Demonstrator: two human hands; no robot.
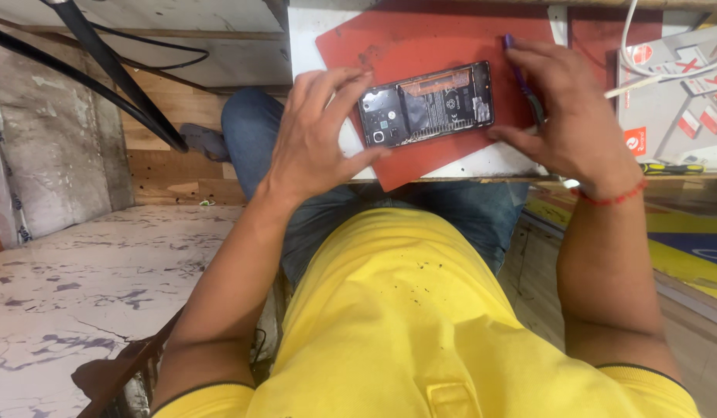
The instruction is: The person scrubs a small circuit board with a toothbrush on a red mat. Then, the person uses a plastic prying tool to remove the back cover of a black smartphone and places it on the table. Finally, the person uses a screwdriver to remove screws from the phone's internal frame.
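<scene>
An opened smartphone [427, 104] with its back cover off lies on a red mat [436, 35], battery and circuit parts showing. My left hand [316, 131] grips the phone's left end, fingers over the top edge and thumb under the lower edge. My right hand [564, 108] rests at the phone's right end and holds a thin purple-handled tool [521, 77] whose tip points down beside the phone.
The mat lies on a white bench top [304, 31] close to its front edge. A grey box [676, 101] with red stickers and a white cable [629, 46] sit at the right. A screwdriver [672, 167] lies on the bench edge. Black cables [103, 62] hang at the left above a marbled floor.
</scene>
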